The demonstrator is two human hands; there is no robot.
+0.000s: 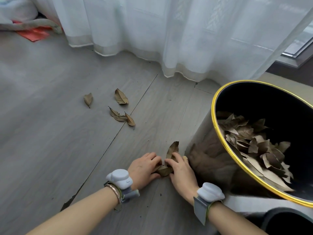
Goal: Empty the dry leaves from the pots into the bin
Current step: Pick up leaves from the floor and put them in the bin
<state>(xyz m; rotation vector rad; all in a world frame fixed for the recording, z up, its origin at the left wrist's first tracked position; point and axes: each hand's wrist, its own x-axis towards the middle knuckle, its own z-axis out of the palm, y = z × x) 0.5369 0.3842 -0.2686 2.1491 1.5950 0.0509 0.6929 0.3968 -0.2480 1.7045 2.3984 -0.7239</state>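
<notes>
Seen from above: two bare hands meet low on a grey wood-plank floor (50, 116), at about six o'clock in the view. The left hand (143, 168) lies palm down with fingers curled, its fingertips pressing on a small clump of dry brown leaves (164, 170). The right hand (180, 172) mirrors it, fingers bent over the same clump — one long leaf (172, 149) sticks up between the two hands. Each wrist carries a pale grey strapped device; the left wrist also wears bangles.

At four o'clock, just beside the right hand, stands a shiny bin (220, 160) with a gold rim and a black inside, partly filled with dry leaves. Four loose leaves (121, 114) lie apart on the floor toward eleven o'clock. A sheer white curtain (169, 31) hangs across the top.
</notes>
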